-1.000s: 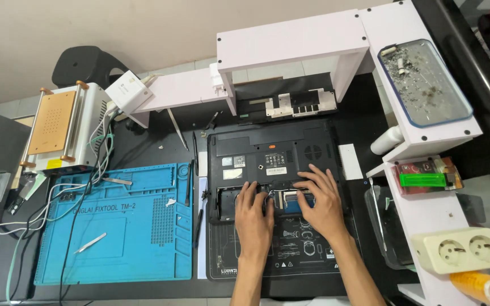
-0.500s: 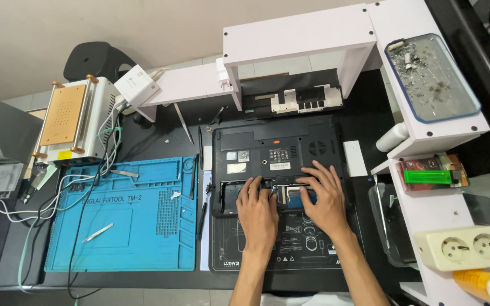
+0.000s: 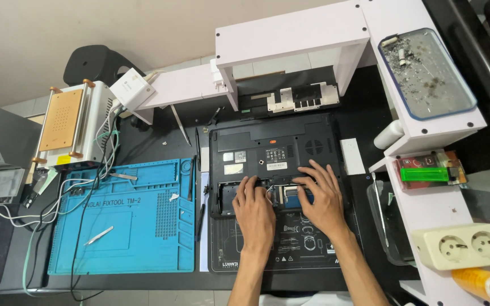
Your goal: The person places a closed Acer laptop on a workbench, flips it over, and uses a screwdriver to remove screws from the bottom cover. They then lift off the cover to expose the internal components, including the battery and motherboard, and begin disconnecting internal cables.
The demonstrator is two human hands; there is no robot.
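A black laptop (image 3: 273, 153) lies upside down on a dark mat (image 3: 290, 249) in the middle of the worktop (image 3: 364, 113), its lower bay opened. Both hands rest inside that opening. The left hand (image 3: 254, 212) lies flat, fingers spread and loose, gripping nothing. The right hand (image 3: 320, 195) is just beside it, fingers splayed over a small blue part (image 3: 303, 195) in the bay; whether it pinches anything I cannot tell. A blue mat (image 3: 126, 221) lies to the left, with tweezers (image 3: 98, 236) on it. A white socket strip (image 3: 463, 246) sits on the shelf to the right.
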